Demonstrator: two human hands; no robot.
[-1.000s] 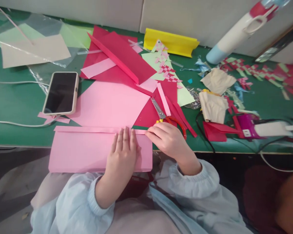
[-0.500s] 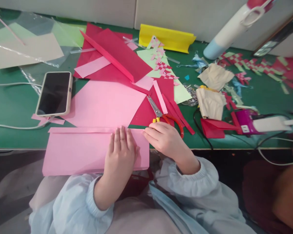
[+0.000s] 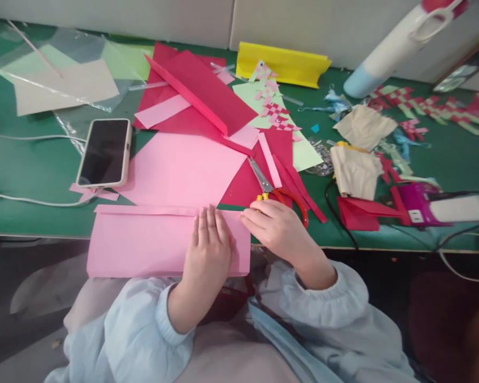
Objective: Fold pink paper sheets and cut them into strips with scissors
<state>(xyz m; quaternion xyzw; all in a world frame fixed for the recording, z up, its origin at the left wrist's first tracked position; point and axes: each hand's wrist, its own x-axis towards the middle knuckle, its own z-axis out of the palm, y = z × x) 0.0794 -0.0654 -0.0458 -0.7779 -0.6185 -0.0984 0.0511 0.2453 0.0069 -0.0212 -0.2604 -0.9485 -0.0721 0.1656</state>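
Note:
A sheet of pink paper [image 3: 143, 242] lies across the table's front edge, with a narrow fold along its far side. My left hand [image 3: 209, 244] rests flat on it, fingers outstretched and side by side, their tips at the folded strip. At the sheet's far right corner, my right hand [image 3: 277, 226] has thumb and fingers pinched on the folded edge. Just beyond that hand lie scissors [image 3: 263, 181] with red and yellow handles, partly hidden behind its fingers. Another pink sheet [image 3: 179, 165] lies flat beyond the folded one.
A phone [image 3: 106, 153] with a cable lies at left. Red paper [image 3: 211, 90], a folded yellow sheet [image 3: 283, 64] and woven paper strips [image 3: 277, 109] are at the back. To the right are beige cloth pieces [image 3: 357, 170], a purple box [image 3: 421, 205] and a white bottle [image 3: 395, 53].
The view has swung slightly left, so things appear farther right. Both hands keep nearly the same pose on the pink paper.

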